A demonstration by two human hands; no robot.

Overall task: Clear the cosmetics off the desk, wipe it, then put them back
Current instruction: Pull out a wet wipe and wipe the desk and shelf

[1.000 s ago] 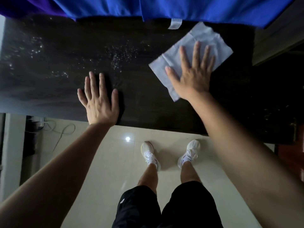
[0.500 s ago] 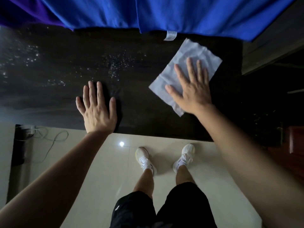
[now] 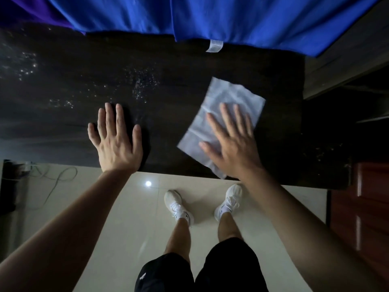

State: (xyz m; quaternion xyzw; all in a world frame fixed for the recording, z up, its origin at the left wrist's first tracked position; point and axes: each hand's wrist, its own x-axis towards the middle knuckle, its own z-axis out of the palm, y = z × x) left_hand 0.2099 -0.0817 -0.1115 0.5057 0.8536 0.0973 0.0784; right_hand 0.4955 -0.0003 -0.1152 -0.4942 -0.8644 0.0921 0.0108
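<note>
Now I see both arms stretched forward over the dark desk. The right hand is flat, with straight, spread fingers, and it presses a white wipe on the right part of the desk, close to the near edge. The left hand lies flat at the near edge, left of the wipe, its fingers straight, holding nothing. Droplets shine farther away.

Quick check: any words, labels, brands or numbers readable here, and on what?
Nothing can be read.
The white tag on the blue cloth: print too small to read.
The white mark on the black shorts: blurred, unreadable.
The desk and the wipe: no text visible.
</note>
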